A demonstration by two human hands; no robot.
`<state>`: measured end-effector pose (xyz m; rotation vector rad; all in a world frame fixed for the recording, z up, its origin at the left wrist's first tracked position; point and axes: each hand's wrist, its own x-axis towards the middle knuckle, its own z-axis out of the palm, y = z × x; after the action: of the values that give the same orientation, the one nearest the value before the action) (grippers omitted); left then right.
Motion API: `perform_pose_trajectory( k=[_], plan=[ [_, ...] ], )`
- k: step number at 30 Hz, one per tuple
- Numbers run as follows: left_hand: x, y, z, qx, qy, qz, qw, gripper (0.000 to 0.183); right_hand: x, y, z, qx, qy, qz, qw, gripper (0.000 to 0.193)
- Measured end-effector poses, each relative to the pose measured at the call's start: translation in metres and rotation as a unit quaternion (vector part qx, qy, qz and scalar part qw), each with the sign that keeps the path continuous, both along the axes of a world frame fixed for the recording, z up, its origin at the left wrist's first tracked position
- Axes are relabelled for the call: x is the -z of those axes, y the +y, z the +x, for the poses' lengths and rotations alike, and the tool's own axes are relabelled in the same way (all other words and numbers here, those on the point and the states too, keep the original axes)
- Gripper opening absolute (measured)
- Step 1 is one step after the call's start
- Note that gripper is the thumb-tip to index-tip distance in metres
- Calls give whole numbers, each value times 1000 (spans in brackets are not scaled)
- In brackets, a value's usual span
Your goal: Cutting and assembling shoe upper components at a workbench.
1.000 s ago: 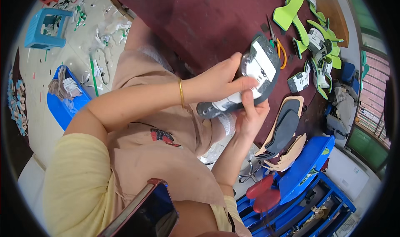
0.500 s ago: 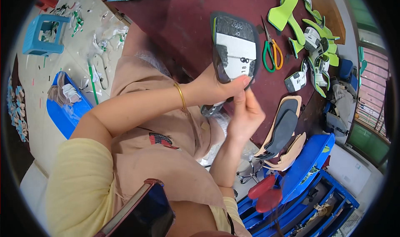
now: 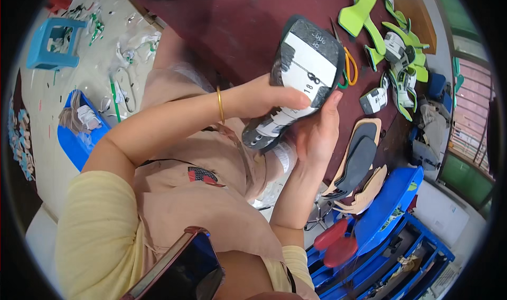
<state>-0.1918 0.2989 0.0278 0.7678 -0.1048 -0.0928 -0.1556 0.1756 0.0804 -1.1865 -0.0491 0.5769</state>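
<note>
A shoe last (image 3: 308,67) is held bottom side up over my lap at the table's near edge. It is dark grey, with a white band across its bottom and dark material around its rim. My left hand (image 3: 272,97) is closed around its middle, the thumb lying across the white band. Against its right edge rests my right hand (image 3: 319,131), thumb pointing up and the other fingers partly hidden behind the last. Just beyond lie scissors (image 3: 350,68) with one orange and one green handle, partly covered by the last.
Lasts with lime-green straps (image 3: 404,89) and lime-green cut pieces (image 3: 356,17) lie at the far right of the dark red table (image 3: 237,25). Nearer are stacked insoles (image 3: 359,155) and a blue tray (image 3: 391,205). Scraps and a blue stool (image 3: 55,44) are on the left floor.
The last has tilted to the right and now partly covers the scissors. My right hand has gone from pinching at its edge to lying along its side with the fingers behind.
</note>
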Motion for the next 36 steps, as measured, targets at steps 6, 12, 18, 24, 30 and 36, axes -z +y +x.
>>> perform_pose_trajectory(
  k=[6,12,18,24,30,36],
  plan=[
    [2,-18,-8,-83,60,-43,994,57,22,-3,-16,-50,-140,-75,986,43],
    [2,15,29,-171,24,15,985,48,33,-38,17,-190,-169,-237,938,45],
    [7,41,38,-96,-91,636,760,30,56,-28,71,-148,-350,-440,813,31],
    [18,32,91,-138,-279,818,484,23,66,-41,96,-141,-451,-410,780,33],
    [3,28,99,-27,-221,824,522,22,61,-58,123,-134,-208,-291,924,15],
    [8,31,101,-33,-241,826,508,20,66,-67,103,-66,-189,-287,937,17]
  ],
)
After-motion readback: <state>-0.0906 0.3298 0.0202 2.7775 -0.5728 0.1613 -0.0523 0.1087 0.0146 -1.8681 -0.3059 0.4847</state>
